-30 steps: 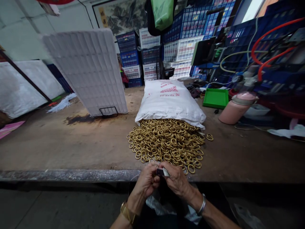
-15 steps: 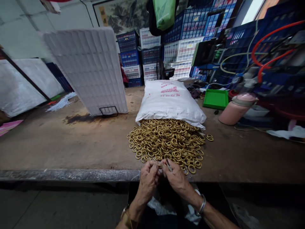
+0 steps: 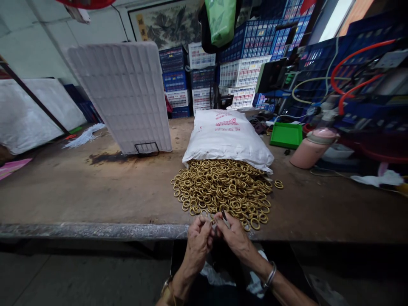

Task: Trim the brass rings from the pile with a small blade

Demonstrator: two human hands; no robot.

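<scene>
Risk notes. Both hands are working right at the near edge of the surface [image 3: 95,191], over the gap above the lap. Judgement: anything slipping from the fingertips here is likely falling past the edge, onto the crumpled plastic [image 3: 212,274] in the lap or onto the floor, rather than back onto the surface. The pile of brass rings [image 3: 223,187] is spreading loose from the mouth of the white sack [image 3: 228,136], and its near rim is lying almost at the edge. A knuckle or wrist brushing it could be pushing rings over. One stray ring [image 3: 279,184] is already lying apart, to the right of the pile.

Hands. The right hand [image 3: 236,236] is clamping a thin dark piece [image 3: 225,219] between thumb and forefinger, its tip pointing up and away toward the pile. The left hand [image 3: 198,238] is pinching its fingertips together just beside the right thumb. Whether a ring is sitting inside that pinch I cannot tell, as the fingers are covering it. The two hands are meeting, or nearly so, at the fingertips.

Position. The thin dark piece is sitting at the top of the right hand, just short of the nearest rings. The pile is lying directly ahead of both hands, with the sack behind it. The pink flask [image 3: 310,148] and green tray [image 3: 287,134] are standing well apart, right rear.
</scene>
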